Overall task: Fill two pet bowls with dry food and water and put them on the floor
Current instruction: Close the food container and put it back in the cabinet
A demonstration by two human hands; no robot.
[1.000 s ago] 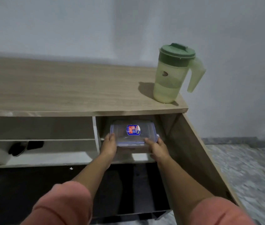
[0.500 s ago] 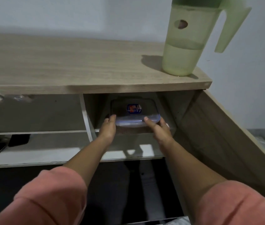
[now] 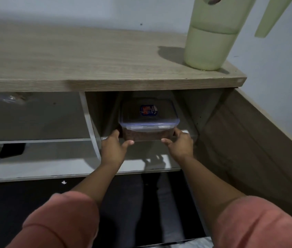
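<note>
Both hands on the food box, one at each lower corner

Left hand and right hand reach in from pink sleeves and grip the clear container between them, thumbs along its front bottom edge, fingers wrapped round the sides. It's got a blue-trimmed snap lid with a sticker on top and brown kibble showing through the wall. Box sits inside the right-hand compartment under the desk, on the upper shelf pretty much at the front edge. Further back, up on the desk near the right corner, stands a pale green pitcher with liquid in it, top cut off by the frame.
</note>
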